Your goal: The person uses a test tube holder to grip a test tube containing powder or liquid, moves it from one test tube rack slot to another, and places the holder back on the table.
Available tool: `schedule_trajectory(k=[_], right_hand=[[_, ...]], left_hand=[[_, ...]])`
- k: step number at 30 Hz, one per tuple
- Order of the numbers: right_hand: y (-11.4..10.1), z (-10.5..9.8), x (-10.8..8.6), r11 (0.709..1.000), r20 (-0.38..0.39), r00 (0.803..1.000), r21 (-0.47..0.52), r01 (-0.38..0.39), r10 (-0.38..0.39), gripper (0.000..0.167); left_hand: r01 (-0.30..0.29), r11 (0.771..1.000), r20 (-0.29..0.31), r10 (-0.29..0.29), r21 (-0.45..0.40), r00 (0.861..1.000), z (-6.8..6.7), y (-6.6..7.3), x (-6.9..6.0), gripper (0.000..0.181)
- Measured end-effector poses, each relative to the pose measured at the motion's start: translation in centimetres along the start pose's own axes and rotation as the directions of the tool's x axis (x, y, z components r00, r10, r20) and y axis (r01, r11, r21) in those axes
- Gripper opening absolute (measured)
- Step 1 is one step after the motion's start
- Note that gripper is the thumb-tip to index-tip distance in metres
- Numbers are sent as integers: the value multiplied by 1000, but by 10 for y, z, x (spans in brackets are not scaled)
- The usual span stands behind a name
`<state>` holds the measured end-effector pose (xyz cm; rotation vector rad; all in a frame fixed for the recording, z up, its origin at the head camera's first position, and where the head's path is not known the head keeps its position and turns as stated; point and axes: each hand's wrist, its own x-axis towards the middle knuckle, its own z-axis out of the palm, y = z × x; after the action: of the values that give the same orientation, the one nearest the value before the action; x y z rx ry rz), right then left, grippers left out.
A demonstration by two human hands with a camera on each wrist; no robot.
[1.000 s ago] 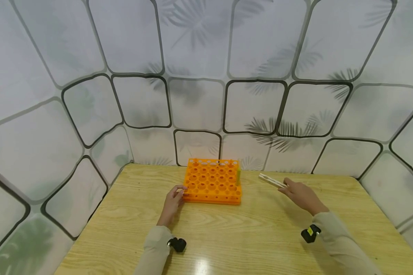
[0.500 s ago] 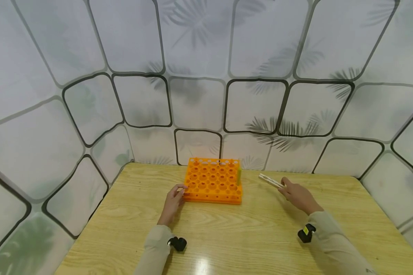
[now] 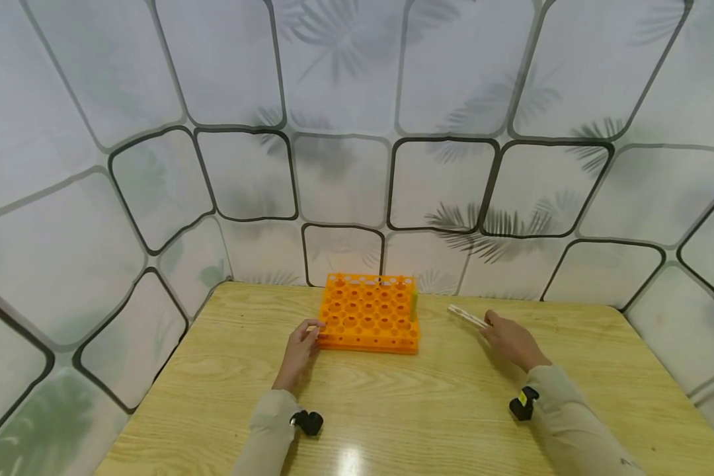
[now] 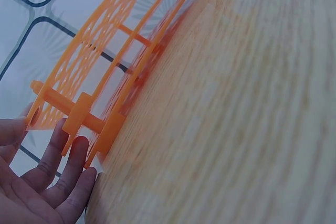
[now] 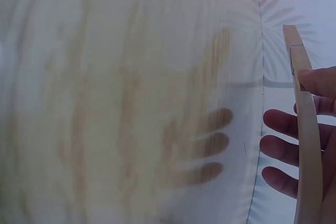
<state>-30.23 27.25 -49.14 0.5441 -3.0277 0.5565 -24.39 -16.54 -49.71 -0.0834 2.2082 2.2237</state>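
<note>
An orange test tube rack [image 3: 367,344] with rows of round holes stands near the back of the table. At its left front corner, my left hand [image 3: 297,350] grips the end; the left wrist view has thumb and fingers against the rack's tiers [image 4: 107,135]. My right hand [image 3: 514,340] holds a pale wooden test tube clamp [image 3: 467,316] to the right of the rack, apart from it. In the right wrist view, thumb and index finger pinch the clamp [image 5: 310,156] near its metal spring, and its far end holds nothing.
A narrow yellow-green strip [image 3: 413,307] stands upright at the rack's right side; its kind is unclear. The wood-grain table [image 3: 393,403] meets a patterned wall cloth [image 3: 345,178] behind the rack. Black cameras sit on both wrists.
My right hand has shifted slightly left and the clamp has turned a little, looking thinner from above. The left hand and the rack stay put.
</note>
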Motion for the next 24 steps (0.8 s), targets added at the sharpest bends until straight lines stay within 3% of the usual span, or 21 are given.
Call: schedule_trajectory(k=[7,14,24], right_hand=[[0,5,4,1000,7,1000,1,-8,8,14],[0,7,5,1000,1,1000,-7,27,-27,13],[5,11,6,1000,-10,1000,-8,4,-4,13]], left_hand=[[-19,1000,3,19,17,1000,3,14,-10,31],[-3,1000,-4,3,20,1000,3,14,-9,30],[-6,1000,-5,6,24,1000,3,13,-9,29]])
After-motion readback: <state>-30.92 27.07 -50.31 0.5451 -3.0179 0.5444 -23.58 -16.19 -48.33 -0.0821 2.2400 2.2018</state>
